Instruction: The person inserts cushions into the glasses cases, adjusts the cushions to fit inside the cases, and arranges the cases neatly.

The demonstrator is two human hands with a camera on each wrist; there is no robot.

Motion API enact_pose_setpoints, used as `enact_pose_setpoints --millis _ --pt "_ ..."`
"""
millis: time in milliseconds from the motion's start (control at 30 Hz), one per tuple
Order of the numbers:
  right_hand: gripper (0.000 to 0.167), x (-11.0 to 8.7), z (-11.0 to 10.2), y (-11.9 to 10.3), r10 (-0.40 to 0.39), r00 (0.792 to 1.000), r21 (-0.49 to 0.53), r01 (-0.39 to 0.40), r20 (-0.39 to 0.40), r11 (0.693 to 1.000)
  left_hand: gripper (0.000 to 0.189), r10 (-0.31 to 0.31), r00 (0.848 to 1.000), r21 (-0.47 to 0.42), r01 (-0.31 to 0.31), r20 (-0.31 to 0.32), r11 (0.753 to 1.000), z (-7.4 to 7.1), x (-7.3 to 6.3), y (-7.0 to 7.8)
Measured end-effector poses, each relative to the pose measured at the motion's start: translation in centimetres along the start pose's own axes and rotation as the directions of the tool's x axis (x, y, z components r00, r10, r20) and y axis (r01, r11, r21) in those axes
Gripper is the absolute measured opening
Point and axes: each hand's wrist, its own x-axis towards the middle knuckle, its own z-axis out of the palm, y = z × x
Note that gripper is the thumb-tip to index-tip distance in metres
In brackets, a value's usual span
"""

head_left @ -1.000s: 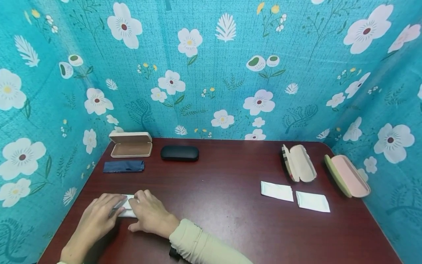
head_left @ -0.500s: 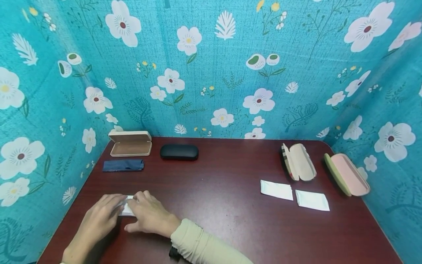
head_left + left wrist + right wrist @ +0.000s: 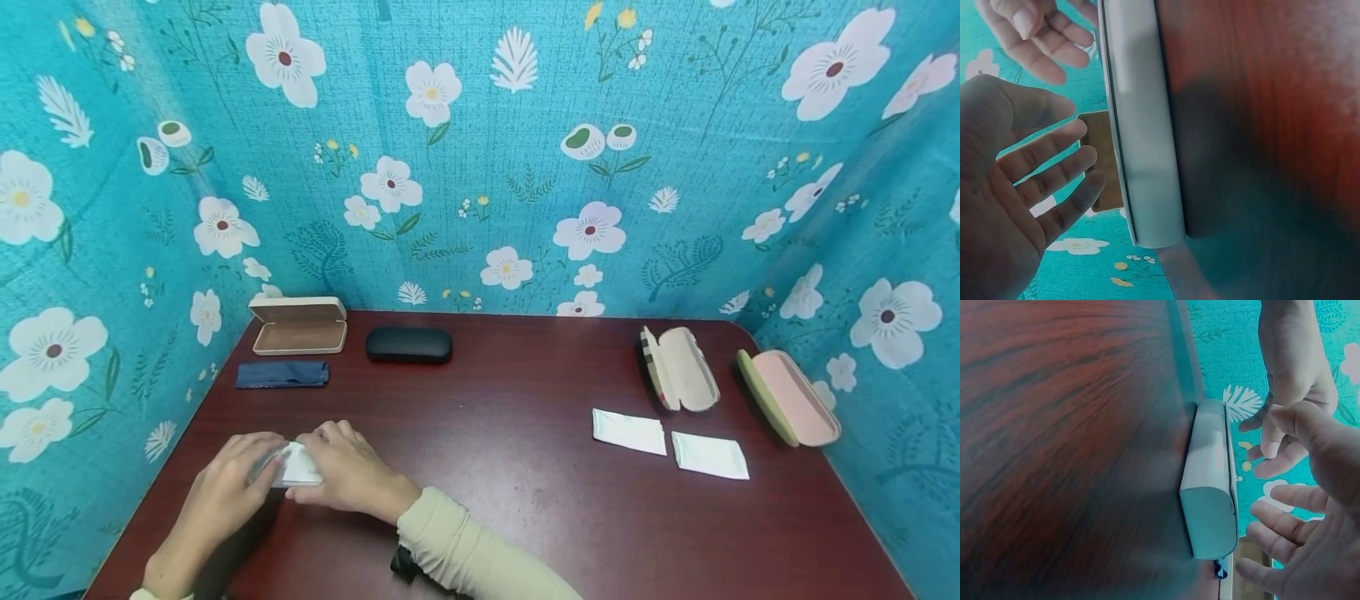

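Note:
A pale, whitish glasses case (image 3: 302, 468) lies between the hands at the left front of the table, partly covered by them in the head view. In the left wrist view the case (image 3: 1144, 144) shows its long side, with a dark seam close to its top edge. The left hand (image 3: 228, 483) arches over its left end, fingers bent loosely and spread. Over its right end lies the right hand (image 3: 348, 471), with its thumb at the near edge. Both wrist views show relaxed fingers beside the top of the case (image 3: 1210, 481), not curled round it.
Behind the hands are a folded blue cloth (image 3: 282, 374), an open brown-lined case (image 3: 300, 327) and a black case (image 3: 408, 344). At right, two folded white cloths (image 3: 628, 431) lie before a cream-lined open case (image 3: 688, 371) and a pink-lined one (image 3: 797, 398). A floral curtain (image 3: 465, 192) surrounds the table.
The right hand has shifted slightly right, and its thumb has come up to the case's near edge. The left hand has risen a little. More of the case's right part shows.

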Motion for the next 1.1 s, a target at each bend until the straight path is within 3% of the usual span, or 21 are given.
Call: enact_pose_setpoints --millis 267,467,667,1100 --pt "0.059 0.5 0.2 0.5 0.039 0.999 0.018 -0.040 0.012 0.999 0.020 -0.048 0.998 -0.061 0.051 0.050 0.997 -0.4 0.9 -1.0" --pt "0.055 1.2 0.2 1.2 0.076 0.996 0.035 -0.077 0.041 0.996 0.019 -0.071 0.995 -0.075 0.076 0.068 0.994 -0.5 2.3 -1.6" --pt "0.054 2.3 -0.1 1.7 0.097 0.992 0.050 -0.102 0.082 0.994 0.018 -0.130 0.983 -0.091 0.142 0.128 0.986 -0.7 3.8 -2.5" --pt "0.048 4.5 -0.4 2.6 0.145 0.975 0.125 -0.168 0.171 0.978 0.017 -0.182 0.957 -0.094 0.208 0.225 0.974 -0.6 5.9 -5.1"
